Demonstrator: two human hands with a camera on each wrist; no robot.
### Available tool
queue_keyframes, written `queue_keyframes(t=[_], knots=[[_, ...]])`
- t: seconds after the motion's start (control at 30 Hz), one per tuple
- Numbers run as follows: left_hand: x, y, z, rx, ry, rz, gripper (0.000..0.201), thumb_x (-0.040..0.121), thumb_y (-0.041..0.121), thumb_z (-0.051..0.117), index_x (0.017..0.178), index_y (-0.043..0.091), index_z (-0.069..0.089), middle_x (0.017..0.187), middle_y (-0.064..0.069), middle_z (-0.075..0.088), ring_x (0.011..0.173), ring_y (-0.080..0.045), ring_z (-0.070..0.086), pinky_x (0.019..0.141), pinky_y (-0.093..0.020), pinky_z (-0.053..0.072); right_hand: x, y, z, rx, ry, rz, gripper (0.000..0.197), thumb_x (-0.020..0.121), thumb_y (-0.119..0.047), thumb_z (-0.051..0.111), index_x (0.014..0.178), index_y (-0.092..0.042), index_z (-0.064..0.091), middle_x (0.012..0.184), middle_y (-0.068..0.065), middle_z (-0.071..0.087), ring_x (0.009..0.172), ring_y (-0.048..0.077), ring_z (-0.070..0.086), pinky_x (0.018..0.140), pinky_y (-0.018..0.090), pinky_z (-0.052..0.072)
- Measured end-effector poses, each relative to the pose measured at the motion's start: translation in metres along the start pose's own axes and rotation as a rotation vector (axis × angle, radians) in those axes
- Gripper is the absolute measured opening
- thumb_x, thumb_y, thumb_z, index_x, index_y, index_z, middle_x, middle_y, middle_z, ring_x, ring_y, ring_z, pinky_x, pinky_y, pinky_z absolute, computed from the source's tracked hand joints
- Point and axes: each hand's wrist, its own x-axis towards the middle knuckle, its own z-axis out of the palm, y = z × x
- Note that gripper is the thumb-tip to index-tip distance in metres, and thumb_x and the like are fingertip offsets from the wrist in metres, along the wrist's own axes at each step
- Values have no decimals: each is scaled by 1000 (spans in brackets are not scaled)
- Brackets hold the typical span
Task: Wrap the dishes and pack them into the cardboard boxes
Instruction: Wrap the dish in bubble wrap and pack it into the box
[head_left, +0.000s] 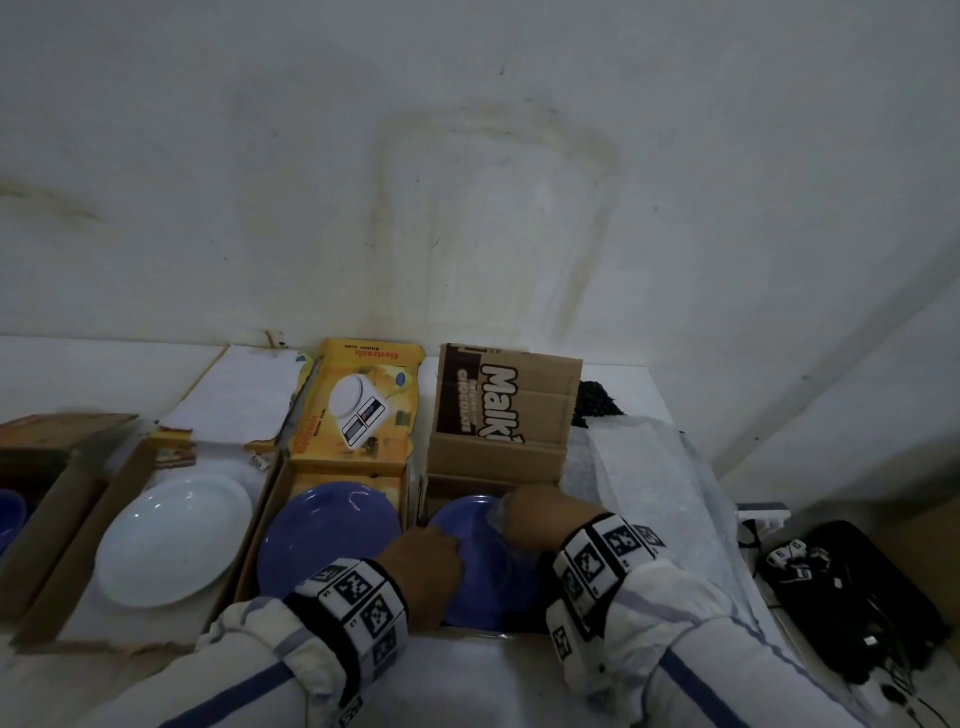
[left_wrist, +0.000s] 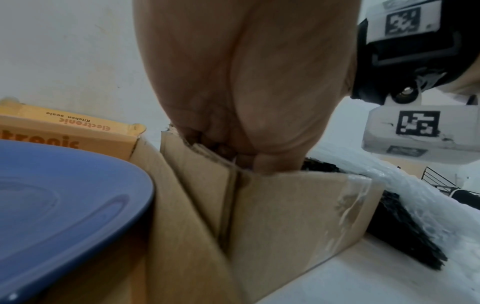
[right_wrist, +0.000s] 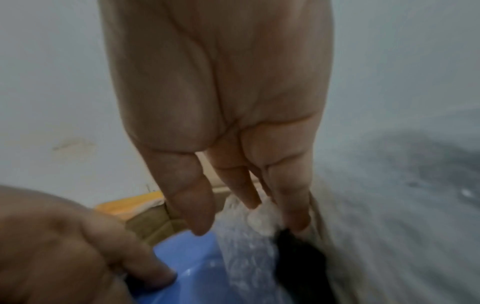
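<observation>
A blue plate lies inside the brown cardboard box printed with a chocolate brand. My left hand reaches over the box's left wall, and its curled fingers grip the plate's left rim. My right hand is over the plate's far right side. Its fingertips pinch a bunched piece of clear bubble wrap that drapes down onto the plate. The right part of the plate is hidden under my right wrist.
A yellow kitchen-scale box to the left holds another blue plate. Further left, a white plate sits in an open box. A bubble wrap sheet lies on the right, with black gear beyond it.
</observation>
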Motion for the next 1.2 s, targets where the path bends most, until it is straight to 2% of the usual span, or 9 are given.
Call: queue_keyframes(t=[0.2, 0.4, 0.53, 0.63, 0.73, 0.87, 0.97, 1.1, 1.2], knots=[[-3, -2, -1, -59, -18, 18, 41, 94, 23, 52, 132, 6, 50, 139, -14, 43, 126, -33, 42, 106, -42, 35, -24, -1, 5, 287, 129, 15, 32, 96, -14, 43, 123, 0, 54, 126, 18, 56, 114, 31, 56, 93, 36, 46], [11, 11, -35, -503, 150, 35, 29, 96, 13, 45, 119, 4, 60, 123, -11, 59, 117, -25, 53, 95, -26, 36, -73, 58, 2, 796, 659, 253, 31, 91, -6, 46, 113, -14, 65, 119, 8, 64, 110, 24, 59, 95, 29, 47], [25, 51, -64, -898, 319, 89, 24, 93, 15, 52, 113, 14, 66, 103, 4, 58, 109, -15, 52, 91, -19, 39, -95, 87, 31, 734, 604, 423, 37, 93, -2, 41, 126, -11, 55, 130, 9, 53, 118, 21, 51, 89, 19, 38], [39, 82, -73, -1191, 243, 22, 23, 93, 14, 53, 113, 14, 64, 108, 2, 61, 107, -14, 58, 95, -21, 44, -95, 88, 52, 834, 589, 436, 42, 92, -1, 42, 131, -15, 48, 133, 10, 44, 118, 22, 49, 79, 19, 39], [56, 99, -74, -1217, 223, -58, 20, 90, 16, 55, 74, 28, 49, 89, -1, 58, 94, -20, 58, 91, -34, 46, -93, 86, 63, 1013, 628, 388, 48, 88, 4, 42, 131, -17, 48, 136, 10, 43, 117, 22, 49, 72, 18, 38], [66, 108, -71, -1432, 285, -208, 40, 80, 18, 69, 109, 24, 42, 111, -10, 60, 102, -27, 61, 85, -35, 48, -92, 84, 69, 1144, 654, 336, 50, 86, 6, 42, 131, -16, 48, 136, 10, 44, 121, 22, 46, 84, 22, 37], [72, 110, -66, -1576, 339, -235, 64, 70, 14, 70, 127, 17, 39, 116, -17, 60, 106, -31, 60, 96, -44, 48, -96, 83, 67, 1137, 659, 306, 50, 87, 4, 43, 133, -16, 47, 136, 10, 44, 121, 22, 46, 92, 26, 42], [64, 116, -75, -1570, 580, -118, 46, 83, 0, 59, 123, 13, 41, 81, -1, 54, 78, -12, 55, 73, -26, 47, -111, 86, 57, 860, 657, 226, 62, 85, 1, 50, 141, -20, 35, 143, 6, 35, 129, 22, 40, 103, 28, 37], [42, 113, -93, -1683, 696, 75, 47, 84, -5, 60, 124, 12, 42, 77, 0, 52, 76, -11, 53, 73, -26, 46, -125, 86, 41, 495, 615, 217, 54, 87, -13, 50, 138, -27, 39, 140, -2, 43, 128, 20, 42, 103, 36, 36]])
